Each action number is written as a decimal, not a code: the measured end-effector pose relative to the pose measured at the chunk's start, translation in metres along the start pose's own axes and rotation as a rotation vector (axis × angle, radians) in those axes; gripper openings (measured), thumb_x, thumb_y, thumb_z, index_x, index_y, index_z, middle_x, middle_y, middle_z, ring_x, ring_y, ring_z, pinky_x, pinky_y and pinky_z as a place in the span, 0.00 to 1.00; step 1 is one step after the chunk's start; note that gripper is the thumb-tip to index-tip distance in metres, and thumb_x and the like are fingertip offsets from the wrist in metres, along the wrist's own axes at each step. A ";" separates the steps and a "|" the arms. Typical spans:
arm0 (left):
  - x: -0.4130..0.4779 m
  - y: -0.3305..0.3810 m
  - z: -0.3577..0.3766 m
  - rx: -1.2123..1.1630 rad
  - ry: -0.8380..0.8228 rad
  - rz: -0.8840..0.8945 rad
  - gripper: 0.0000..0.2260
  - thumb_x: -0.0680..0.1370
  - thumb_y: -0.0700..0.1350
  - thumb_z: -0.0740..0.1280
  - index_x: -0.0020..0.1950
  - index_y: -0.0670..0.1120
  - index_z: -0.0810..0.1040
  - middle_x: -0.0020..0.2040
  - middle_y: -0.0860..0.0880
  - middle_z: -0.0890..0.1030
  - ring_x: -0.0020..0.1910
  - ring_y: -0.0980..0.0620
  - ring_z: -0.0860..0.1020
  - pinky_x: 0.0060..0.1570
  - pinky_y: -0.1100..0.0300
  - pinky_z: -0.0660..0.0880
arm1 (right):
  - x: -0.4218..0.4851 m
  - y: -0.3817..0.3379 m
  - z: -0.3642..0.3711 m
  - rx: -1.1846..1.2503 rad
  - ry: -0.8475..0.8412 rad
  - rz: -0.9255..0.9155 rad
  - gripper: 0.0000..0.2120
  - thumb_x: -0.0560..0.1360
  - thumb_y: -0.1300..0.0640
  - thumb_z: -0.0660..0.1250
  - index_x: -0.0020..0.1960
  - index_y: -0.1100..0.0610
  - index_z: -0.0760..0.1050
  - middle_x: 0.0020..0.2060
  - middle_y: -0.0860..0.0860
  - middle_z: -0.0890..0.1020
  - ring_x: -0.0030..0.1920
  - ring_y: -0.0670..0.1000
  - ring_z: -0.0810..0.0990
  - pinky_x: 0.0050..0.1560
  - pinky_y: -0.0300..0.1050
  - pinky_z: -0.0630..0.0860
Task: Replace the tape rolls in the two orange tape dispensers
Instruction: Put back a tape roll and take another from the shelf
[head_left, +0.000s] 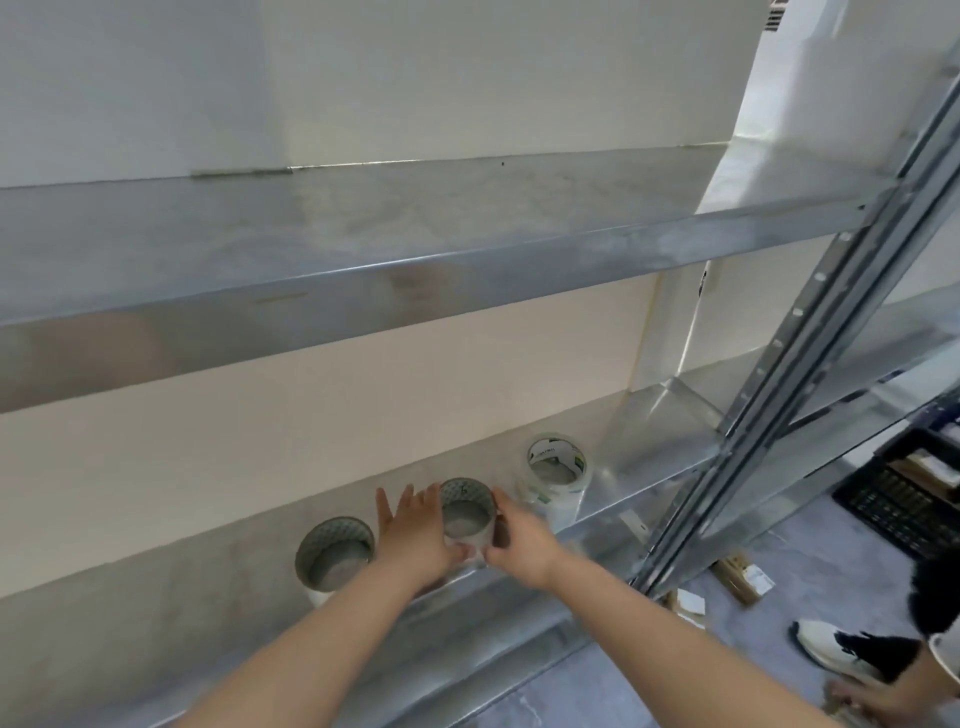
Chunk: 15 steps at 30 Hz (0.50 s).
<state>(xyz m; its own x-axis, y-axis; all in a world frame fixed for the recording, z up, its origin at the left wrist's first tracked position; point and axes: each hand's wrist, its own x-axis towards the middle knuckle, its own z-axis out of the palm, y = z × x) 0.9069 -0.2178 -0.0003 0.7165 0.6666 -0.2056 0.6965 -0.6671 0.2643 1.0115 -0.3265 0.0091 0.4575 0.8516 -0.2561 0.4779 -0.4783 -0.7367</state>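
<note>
Three stacks of clear tape rolls stand on a low metal shelf (639, 483). My left hand (415, 535) and my right hand (519, 540) clasp the middle stack of tape rolls (467, 514) from both sides, fingers wrapped round its wall. The left stack of tape rolls (335, 556) stands free beside my left wrist. A right stack of tape rolls (556, 478) with green print stands behind my right hand. No orange tape dispenser is in view.
An upper metal shelf (415, 244) overhangs the low one, with white boxes on it. A slotted upright post (810, 332) stands at the right. A black crate (904, 499), cardboard scraps and another person's shoe (836, 649) are on the floor at the right.
</note>
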 end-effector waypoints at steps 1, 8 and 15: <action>0.000 0.004 -0.002 -0.012 -0.023 -0.020 0.46 0.68 0.65 0.65 0.76 0.45 0.49 0.78 0.45 0.57 0.78 0.46 0.48 0.73 0.41 0.36 | 0.000 0.000 -0.005 0.011 -0.014 -0.002 0.37 0.73 0.63 0.67 0.76 0.61 0.52 0.68 0.57 0.71 0.66 0.56 0.73 0.62 0.38 0.70; 0.025 0.066 -0.023 -0.209 0.015 0.153 0.50 0.66 0.58 0.72 0.77 0.46 0.45 0.79 0.46 0.50 0.78 0.48 0.46 0.76 0.48 0.40 | 0.015 0.034 -0.085 -0.065 0.222 -0.071 0.49 0.61 0.44 0.70 0.76 0.56 0.52 0.72 0.56 0.61 0.73 0.55 0.63 0.72 0.47 0.64; 0.064 0.096 -0.009 -0.093 -0.190 0.145 0.55 0.65 0.55 0.74 0.76 0.46 0.37 0.79 0.46 0.53 0.78 0.50 0.52 0.75 0.49 0.39 | 0.041 0.090 -0.105 -0.133 0.015 -0.001 0.60 0.62 0.50 0.77 0.76 0.53 0.34 0.76 0.55 0.50 0.77 0.55 0.49 0.74 0.46 0.54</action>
<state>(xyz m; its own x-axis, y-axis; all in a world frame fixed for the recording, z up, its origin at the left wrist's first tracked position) 1.0195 -0.2356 0.0204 0.8091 0.4861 -0.3302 0.5858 -0.7117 0.3877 1.1524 -0.3570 -0.0018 0.4674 0.8495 -0.2449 0.5732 -0.5021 -0.6476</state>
